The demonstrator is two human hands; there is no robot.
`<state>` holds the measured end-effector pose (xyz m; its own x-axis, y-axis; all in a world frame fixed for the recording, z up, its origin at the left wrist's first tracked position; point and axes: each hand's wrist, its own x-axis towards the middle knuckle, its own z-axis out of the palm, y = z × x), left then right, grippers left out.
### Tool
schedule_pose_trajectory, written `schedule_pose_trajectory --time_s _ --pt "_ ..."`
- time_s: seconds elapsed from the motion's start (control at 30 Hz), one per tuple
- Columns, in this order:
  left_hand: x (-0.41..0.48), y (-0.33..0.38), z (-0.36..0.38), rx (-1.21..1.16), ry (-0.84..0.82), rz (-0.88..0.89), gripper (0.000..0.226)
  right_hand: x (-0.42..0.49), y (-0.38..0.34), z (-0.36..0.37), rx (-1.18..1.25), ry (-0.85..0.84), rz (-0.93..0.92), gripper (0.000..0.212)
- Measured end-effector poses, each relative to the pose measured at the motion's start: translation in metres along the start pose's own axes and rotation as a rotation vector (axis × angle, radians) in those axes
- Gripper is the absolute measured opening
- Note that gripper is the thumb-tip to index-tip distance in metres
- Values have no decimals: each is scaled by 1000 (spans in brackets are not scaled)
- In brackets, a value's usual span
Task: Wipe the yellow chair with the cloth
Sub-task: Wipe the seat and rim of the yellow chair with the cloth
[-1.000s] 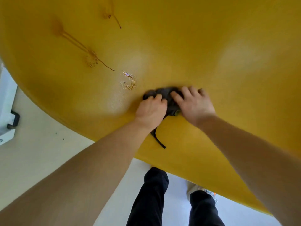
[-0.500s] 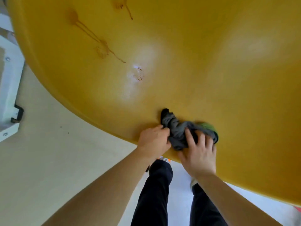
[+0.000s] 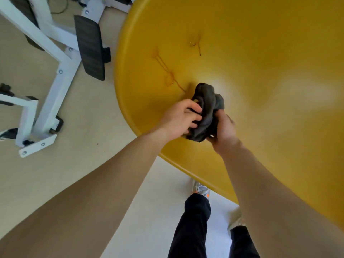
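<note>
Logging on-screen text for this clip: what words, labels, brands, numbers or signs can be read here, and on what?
None is readable.
The glossy yellow plastic chair bears only brownish streaks.
The crumpled grey cloth in the left hand and right hand shows no tag.
The white metal frame and black ribbed pad: no label.
The shoe with orange marks: too blurred.

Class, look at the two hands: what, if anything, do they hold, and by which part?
Both hold the bunched grey cloth: the left hand grips its left side, the right hand its lower right end, over the yellow chair.
</note>
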<state>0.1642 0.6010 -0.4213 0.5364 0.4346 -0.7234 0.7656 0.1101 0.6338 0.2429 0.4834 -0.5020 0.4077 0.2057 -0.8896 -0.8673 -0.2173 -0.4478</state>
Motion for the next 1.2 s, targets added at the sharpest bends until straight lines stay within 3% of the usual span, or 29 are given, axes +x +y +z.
schedule_pose_trajectory --time_s 0.07,0.13,0.17,0.23,0.27,0.33,0.4,0.43,0.57,0.67,0.73,0.8,0.87,0.93,1.07,1.13,1.2 --pt "-10 13 -37 339 339 295 18 0 -5 8 -38 248 -257 7" --pt "-19 24 -71 531 757 540 20 8 -7 10 -63 430 -440 9" --pt "-20 25 -87 572 942 598 24 17 -6 9 -142 454 -483 23" --pt "-12 21 -112 532 1167 581 32 30 -1 18 -531 352 -383 60" --pt "-4 16 -120 460 1177 532 33 38 6 27 -720 284 -328 68" --pt "11 7 -130 215 975 377 28 48 13 50 -882 267 -320 71" --pt "21 -1 -126 -68 702 212 24 53 13 71 -832 374 -330 68" --pt "23 -3 -123 -144 659 170 26 55 11 78 -786 408 -331 64" --pt "26 -6 -120 -192 665 172 27 48 3 112 -657 284 -389 45" --pt "29 -8 -122 -207 649 125 25 16 -23 161 -296 35 -482 19" --pt "30 -9 -119 -194 688 123 26 -7 -48 189 -142 -93 -632 13" --pt "31 -8 -119 -189 730 132 24 -19 -61 202 -190 -152 -883 16" --pt "31 -7 -120 -181 736 116 29 -5 -42 191 -479 -62 -1029 36" --pt "33 -8 -124 -166 699 88 30 23 2 161 -761 91 -885 54" --pt "34 -9 -122 -193 710 114 33 42 74 85 -1189 309 -505 57" --pt "33 -10 -120 -199 711 116 33 38 78 80 -1150 352 -392 55" --pt "33 -10 -122 -207 702 112 33 33 67 109 -1009 299 -422 50"
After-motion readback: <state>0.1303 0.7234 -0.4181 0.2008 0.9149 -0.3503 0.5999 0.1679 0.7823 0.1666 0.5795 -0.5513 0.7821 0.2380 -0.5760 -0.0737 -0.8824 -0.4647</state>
